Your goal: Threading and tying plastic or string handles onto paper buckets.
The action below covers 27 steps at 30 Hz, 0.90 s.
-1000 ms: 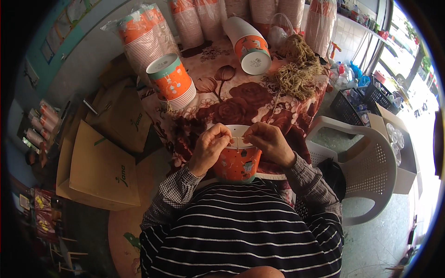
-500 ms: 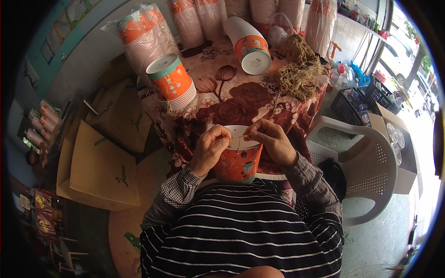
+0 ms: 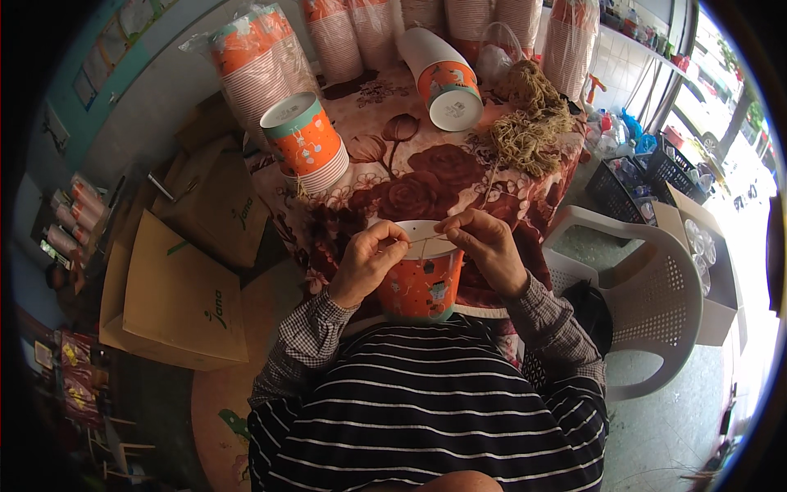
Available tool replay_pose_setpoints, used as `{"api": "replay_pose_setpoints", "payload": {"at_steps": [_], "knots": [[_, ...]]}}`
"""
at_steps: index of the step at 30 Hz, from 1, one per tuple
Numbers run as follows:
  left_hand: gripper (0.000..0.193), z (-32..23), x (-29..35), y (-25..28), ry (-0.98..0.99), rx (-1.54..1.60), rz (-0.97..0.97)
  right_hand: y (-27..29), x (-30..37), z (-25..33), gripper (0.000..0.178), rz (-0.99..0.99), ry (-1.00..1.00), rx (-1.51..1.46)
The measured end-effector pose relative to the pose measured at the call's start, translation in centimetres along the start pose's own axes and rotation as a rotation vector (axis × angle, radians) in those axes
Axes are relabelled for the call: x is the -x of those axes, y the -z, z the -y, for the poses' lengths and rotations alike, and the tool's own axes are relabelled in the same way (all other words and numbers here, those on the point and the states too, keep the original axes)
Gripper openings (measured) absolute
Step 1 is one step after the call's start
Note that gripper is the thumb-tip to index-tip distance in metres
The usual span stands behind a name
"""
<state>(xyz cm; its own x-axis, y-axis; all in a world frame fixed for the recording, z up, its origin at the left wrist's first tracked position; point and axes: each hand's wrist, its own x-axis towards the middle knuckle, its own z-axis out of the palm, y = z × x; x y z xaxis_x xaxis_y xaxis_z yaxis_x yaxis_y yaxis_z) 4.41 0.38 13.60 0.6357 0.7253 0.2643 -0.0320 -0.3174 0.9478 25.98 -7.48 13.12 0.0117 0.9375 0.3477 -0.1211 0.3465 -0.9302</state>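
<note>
An orange paper bucket (image 3: 416, 289) with a teal base and a white inside stands upright between my lap and the table's near edge. Above its near rim, a thin tan string (image 3: 425, 239) stretches between my two hands. My left hand (image 3: 367, 261) pinches one end at the rim's left side. The other end is pinched between thumb and fingers of my right hand (image 3: 488, 250), at the rim's right side. A short piece of string hangs down the bucket's front below the rim.
On the flowered tablecloth (image 3: 443, 168) stand an upturned bucket stack (image 3: 307, 143), another stack on its side (image 3: 447, 80) and a heap of tan strings (image 3: 529, 123). Bagged stacks (image 3: 254, 57) line the back. Cardboard boxes (image 3: 176, 299) flank the left, a plastic chair (image 3: 656, 303) the right.
The string between my hands is now pulled straighter and lifted slightly above the rim. My right hand has risen a little; the bucket has hardly moved.
</note>
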Motion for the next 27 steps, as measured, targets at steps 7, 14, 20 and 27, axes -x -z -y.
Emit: {"api": "replay_pose_setpoints", "payload": {"at_steps": [7,14,20,27], "knots": [[0.022,-2.3,0.0,-1.0,-0.044,-0.087,0.080,-1.4,0.8,2.0,0.006,-0.015,0.262,0.393],[0.025,-1.4,-0.1,-1.3,-0.048,-0.071,0.178,-1.8,0.9,1.4,0.005,-0.007,0.228,0.360],[0.018,-1.2,-0.2,-1.7,-0.061,-0.138,0.126,-2.0,1.0,0.8,0.007,-0.024,0.093,0.121],[0.016,-0.3,0.1,-1.7,-0.113,-0.072,0.016,-1.8,1.1,2.0,0.012,0.058,-0.032,0.510]]}}
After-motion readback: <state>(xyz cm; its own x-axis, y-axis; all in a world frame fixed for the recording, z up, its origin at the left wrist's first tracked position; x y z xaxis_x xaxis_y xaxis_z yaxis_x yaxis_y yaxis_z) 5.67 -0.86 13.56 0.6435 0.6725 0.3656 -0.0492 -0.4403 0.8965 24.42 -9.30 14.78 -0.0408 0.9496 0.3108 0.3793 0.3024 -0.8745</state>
